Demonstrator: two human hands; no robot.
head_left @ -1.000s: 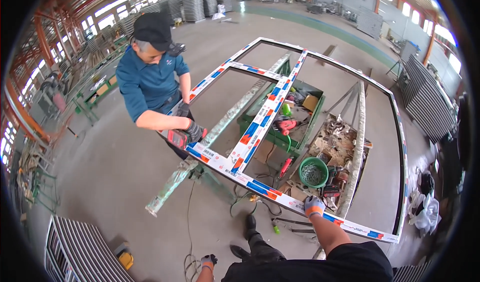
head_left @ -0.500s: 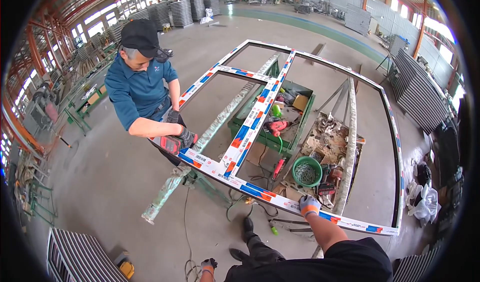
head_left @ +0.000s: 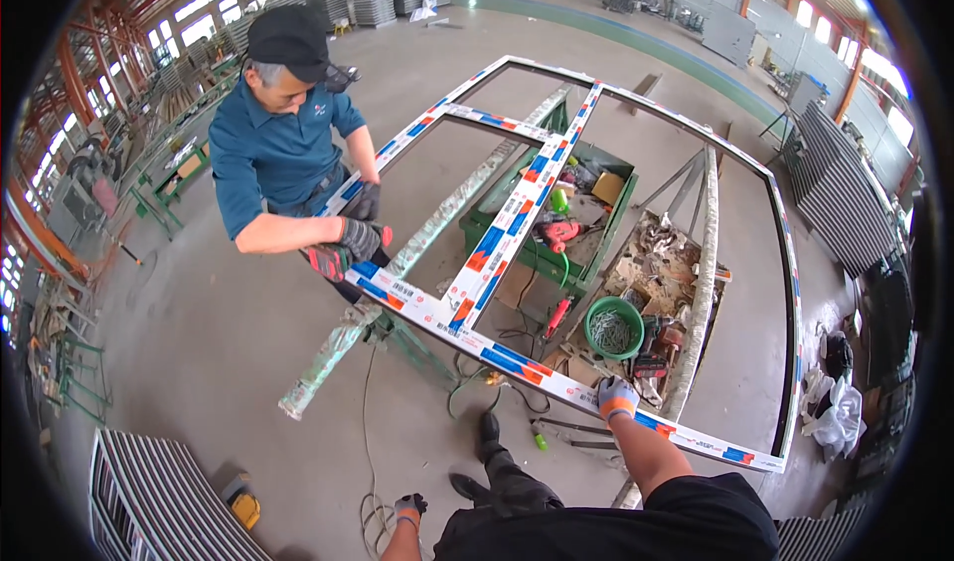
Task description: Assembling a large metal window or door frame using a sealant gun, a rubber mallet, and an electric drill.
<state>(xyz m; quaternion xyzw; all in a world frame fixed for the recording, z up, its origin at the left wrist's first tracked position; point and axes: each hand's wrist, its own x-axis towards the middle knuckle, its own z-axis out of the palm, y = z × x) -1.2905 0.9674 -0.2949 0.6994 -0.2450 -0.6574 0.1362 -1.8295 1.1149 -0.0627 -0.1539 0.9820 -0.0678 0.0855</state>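
A large metal window frame [head_left: 502, 361], covered in white protective film with blue and orange patches, lies flat on wrapped supports. My right hand [head_left: 617, 399], in a grey and orange glove, is closed over its near rail, right of the middle. My left hand [head_left: 409, 508], gloved alike, hangs low beside my leg, apart from the frame. Its fingers look loosely bent and apart, with nothing visible in them. Across the left end stands a co-worker [head_left: 283, 154] in a blue shirt. The co-worker's dark and red gloved hands [head_left: 348, 243] are at the frame's left corner.
Beneath the frame are a green tool cart [head_left: 586, 263] with a red power tool [head_left: 559, 233], a green basket of screws [head_left: 613, 328] and a cordless drill [head_left: 651, 360]. A cable [head_left: 368, 432] trails over the floor. Stacked profiles [head_left: 164, 496] stand at lower left.
The co-worker's gloved hands have shifted and turned at the corner, and the head is raised slightly. My right hand keeps its place on the rail; my left hand has risen a little.
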